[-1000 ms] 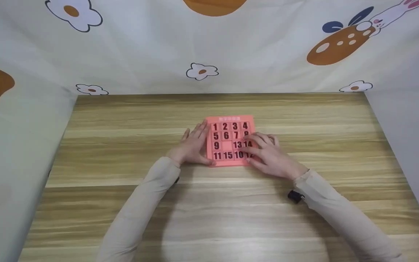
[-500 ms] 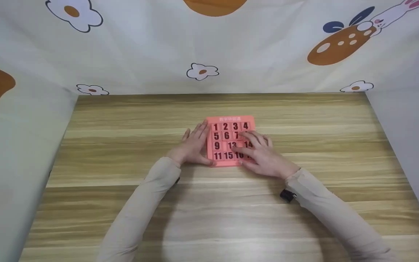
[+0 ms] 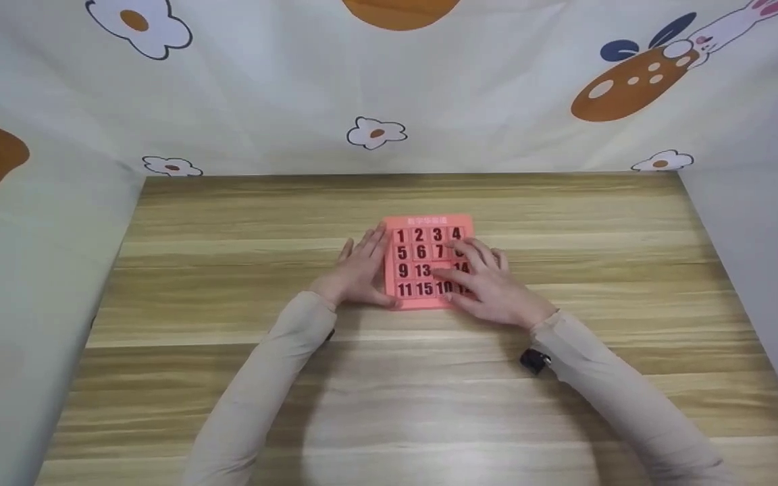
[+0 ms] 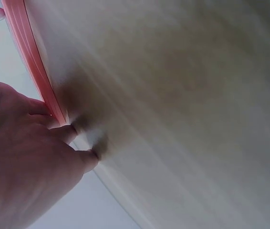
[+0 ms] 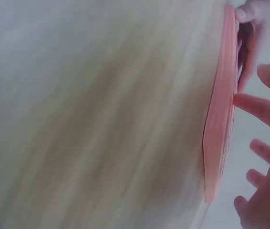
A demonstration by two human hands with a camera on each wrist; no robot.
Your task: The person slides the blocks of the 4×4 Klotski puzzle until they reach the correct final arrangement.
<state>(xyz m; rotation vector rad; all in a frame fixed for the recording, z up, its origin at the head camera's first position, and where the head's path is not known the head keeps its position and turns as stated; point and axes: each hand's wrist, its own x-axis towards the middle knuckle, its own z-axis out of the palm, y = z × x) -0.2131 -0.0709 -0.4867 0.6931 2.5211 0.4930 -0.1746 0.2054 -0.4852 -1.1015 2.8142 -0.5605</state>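
Note:
A pink number slide puzzle [image 3: 427, 221] lies flat on the table. Its top row reads 1 to 4, and 9 and the 13 tile [image 3: 423, 271] sit side by side in the third row. Just right of the 13 is a gap, partly under a fingertip. My left hand [image 3: 355, 273] rests along the puzzle's left side, fingers straight, thumb at the lower left corner. Over the right columns spreads my right hand [image 3: 500, 290], with a fingertip beside the 13 and tiles such as 8 and 12 partly covered. In the right wrist view one finger [image 5: 256, 107] touches the puzzle's top.
The wood-grain table [image 3: 240, 223] extends around the puzzle on all sides. Behind it hangs a pale cloth [image 3: 281, 88] printed with flowers, and similar pale walls close off the left and right. A small black device [image 3: 534, 361] sits at the right wrist.
The 13 tile has slid one place left, so the gap now lies to its right. My right hand has shifted left over the puzzle. My left hand has stayed still.

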